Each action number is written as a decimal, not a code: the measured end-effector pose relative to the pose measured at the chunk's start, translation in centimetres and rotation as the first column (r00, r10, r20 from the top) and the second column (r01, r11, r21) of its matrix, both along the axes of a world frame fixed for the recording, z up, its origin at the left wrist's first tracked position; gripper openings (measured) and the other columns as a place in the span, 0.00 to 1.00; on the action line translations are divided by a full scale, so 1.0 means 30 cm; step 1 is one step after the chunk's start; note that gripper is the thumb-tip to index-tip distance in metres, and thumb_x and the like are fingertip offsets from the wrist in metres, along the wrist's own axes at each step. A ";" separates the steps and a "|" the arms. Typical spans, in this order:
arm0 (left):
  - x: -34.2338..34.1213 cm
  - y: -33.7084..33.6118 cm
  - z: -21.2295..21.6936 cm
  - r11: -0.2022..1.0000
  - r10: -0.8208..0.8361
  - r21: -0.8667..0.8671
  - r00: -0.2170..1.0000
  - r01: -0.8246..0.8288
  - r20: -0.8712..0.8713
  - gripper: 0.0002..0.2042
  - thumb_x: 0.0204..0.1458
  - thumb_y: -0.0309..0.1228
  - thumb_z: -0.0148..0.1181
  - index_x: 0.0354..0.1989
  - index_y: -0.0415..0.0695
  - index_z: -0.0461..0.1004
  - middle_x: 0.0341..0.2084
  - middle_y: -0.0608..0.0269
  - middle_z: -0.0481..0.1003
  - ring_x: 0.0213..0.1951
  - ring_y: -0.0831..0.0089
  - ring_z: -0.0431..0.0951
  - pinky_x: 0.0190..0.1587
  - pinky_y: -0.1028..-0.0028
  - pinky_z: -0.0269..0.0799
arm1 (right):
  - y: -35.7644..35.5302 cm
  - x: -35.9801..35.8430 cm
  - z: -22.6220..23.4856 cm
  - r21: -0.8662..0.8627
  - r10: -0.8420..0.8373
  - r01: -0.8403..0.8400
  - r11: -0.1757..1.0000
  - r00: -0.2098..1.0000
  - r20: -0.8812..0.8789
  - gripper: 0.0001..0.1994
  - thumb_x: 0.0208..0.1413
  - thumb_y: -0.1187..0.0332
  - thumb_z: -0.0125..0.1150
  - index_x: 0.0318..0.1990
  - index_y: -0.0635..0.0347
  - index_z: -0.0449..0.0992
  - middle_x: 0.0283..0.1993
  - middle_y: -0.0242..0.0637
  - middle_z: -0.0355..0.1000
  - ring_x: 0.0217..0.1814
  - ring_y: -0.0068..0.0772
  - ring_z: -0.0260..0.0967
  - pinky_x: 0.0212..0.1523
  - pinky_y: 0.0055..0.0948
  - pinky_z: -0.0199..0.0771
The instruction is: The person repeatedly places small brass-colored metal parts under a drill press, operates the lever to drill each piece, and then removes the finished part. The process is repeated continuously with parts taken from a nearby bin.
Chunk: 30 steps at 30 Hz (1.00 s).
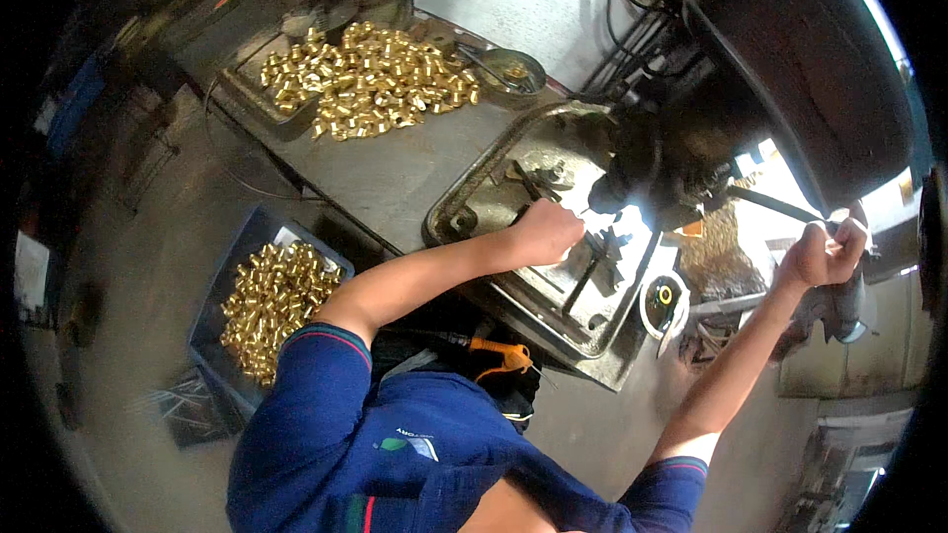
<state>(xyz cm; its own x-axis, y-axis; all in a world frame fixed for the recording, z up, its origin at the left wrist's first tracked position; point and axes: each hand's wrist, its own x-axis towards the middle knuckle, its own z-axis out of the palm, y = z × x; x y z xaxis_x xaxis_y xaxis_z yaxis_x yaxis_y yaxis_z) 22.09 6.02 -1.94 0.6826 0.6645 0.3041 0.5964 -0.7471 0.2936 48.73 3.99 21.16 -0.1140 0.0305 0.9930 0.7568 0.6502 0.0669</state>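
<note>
My left hand point(551, 234) is closed at the working spot of a drill press point(800, 49), right beside the brightly lit spindle point(614, 188). Whatever its fingers hold is hidden by the hand and the glare. Over at the right, my right hand point(828, 252) is wrapped round the end of the press's feed lever point(770, 202). Below the spindle, dark metal clamp parts point(602, 255) sit on the worn metal base point(464, 222) of the press.
Small brass fittings point(380, 79) lie heaped on the bench at the far left. More brass fittings point(276, 306) fill a blue crate point(209, 308). A round dish point(528, 69), a white-rimmed cup point(647, 306) and an orange air gun point(506, 355) are around the press.
</note>
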 end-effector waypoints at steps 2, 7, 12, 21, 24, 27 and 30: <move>0.003 -0.002 0.015 1.000 -0.001 -0.005 1.000 0.001 -0.007 0.05 0.33 0.27 0.56 0.20 0.41 0.74 0.18 0.55 0.74 0.24 0.59 0.76 0.25 0.63 0.69 | 0.068 0.125 -0.004 -0.101 0.052 -0.063 0.993 0.993 -0.109 0.11 0.31 0.83 0.51 0.23 0.59 0.59 0.28 0.33 0.62 0.32 0.26 0.55 0.40 0.21 0.54; 0.016 -0.005 0.018 1.000 -0.002 0.007 1.000 0.003 -0.020 0.10 0.33 0.29 0.58 0.26 0.40 0.73 0.18 0.54 0.74 0.23 0.59 0.76 0.24 0.63 0.68 | 0.165 0.150 0.021 -0.230 0.138 -0.210 0.950 0.946 -0.293 0.17 0.39 0.74 0.59 0.40 0.71 0.70 0.39 0.39 0.70 0.39 0.29 0.65 0.45 0.25 0.63; -0.053 -0.053 0.026 0.997 0.038 -0.075 0.999 -0.037 0.016 0.12 0.34 0.29 0.57 0.31 0.43 0.72 0.17 0.53 0.74 0.23 0.58 0.76 0.25 0.63 0.69 | 0.270 0.209 0.004 -0.323 0.301 -0.374 0.869 0.919 -0.255 0.13 0.47 0.71 0.58 0.38 0.70 0.71 0.37 0.41 0.71 0.36 0.28 0.67 0.36 0.24 0.68; -0.642 -0.285 0.024 0.792 0.440 -0.547 0.874 -0.270 0.206 0.06 0.47 0.30 0.56 0.29 0.41 0.75 0.21 0.53 0.74 0.21 0.68 0.74 0.26 0.70 0.67 | 0.250 0.296 0.008 -0.377 0.152 -0.222 0.899 0.966 -0.207 0.13 0.47 0.69 0.60 0.37 0.71 0.70 0.36 0.40 0.70 0.35 0.26 0.65 0.34 0.22 0.67; -0.932 -0.384 -0.057 0.602 0.684 -0.586 0.728 -0.542 0.030 0.07 0.47 0.30 0.56 0.28 0.39 0.75 0.20 0.54 0.74 0.22 0.66 0.74 0.27 0.70 0.67 | 0.244 0.315 -0.005 -0.361 0.218 -0.310 0.879 0.937 -0.272 0.13 0.46 0.68 0.60 0.35 0.70 0.70 0.34 0.38 0.69 0.34 0.26 0.64 0.34 0.22 0.65; -1.183 -0.532 -0.147 0.257 0.863 -0.440 0.409 -0.861 -0.296 0.12 0.42 0.37 0.59 0.26 0.38 0.75 0.21 0.46 0.73 0.28 0.51 0.74 0.31 0.60 0.68 | 0.255 0.288 0.004 -0.296 0.110 -0.105 0.949 0.994 0.002 0.13 0.47 0.65 0.58 0.33 0.69 0.69 0.32 0.37 0.68 0.32 0.28 0.62 0.33 0.24 0.63; -1.338 -0.671 -0.257 0.111 0.877 -0.183 0.183 -0.977 -0.445 0.10 0.40 0.33 0.53 0.24 0.38 0.75 0.24 0.45 0.73 0.31 0.50 0.74 0.34 0.59 0.69 | 0.255 0.284 -0.004 -0.286 0.110 -0.137 0.949 0.988 -0.109 0.14 0.48 0.64 0.57 0.33 0.69 0.68 0.32 0.36 0.67 0.31 0.27 0.61 0.32 0.24 0.62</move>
